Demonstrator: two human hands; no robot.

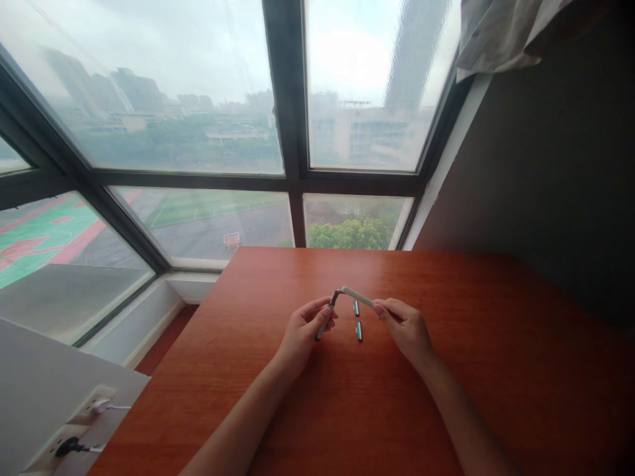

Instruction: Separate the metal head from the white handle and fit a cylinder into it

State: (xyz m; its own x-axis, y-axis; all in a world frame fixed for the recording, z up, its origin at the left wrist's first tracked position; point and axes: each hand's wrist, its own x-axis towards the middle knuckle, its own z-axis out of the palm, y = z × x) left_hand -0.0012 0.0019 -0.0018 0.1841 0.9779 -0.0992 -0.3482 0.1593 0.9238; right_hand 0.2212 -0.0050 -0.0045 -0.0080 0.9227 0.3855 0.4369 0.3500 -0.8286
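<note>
My left hand (pixel 303 330) is closed around a razor handle (pixel 323 322) with a grey-green grip and a thin, dark, bent neck pointing up. Between the fingers of my right hand (pixel 407 328) is a slim, pale stick (pixel 358 297), held slanting down to the right. Its far end meets or nearly meets the tip of the razor's neck; I cannot tell which. On the table just beyond and between my hands lie two small razor cartridges, black with green and white strips: a farther one (pixel 356 307) and a nearer one (pixel 359 331).
The reddish-brown wooden table (pixel 248 410) reaches to large dark-framed windows (pixel 294 132). At the lower left, plugs sit in a wall socket (pixel 62 446) beside the table's edge. A dark wall (pixel 560 165) stands on the right, with a cloth (pixel 501 33) hanging at its top.
</note>
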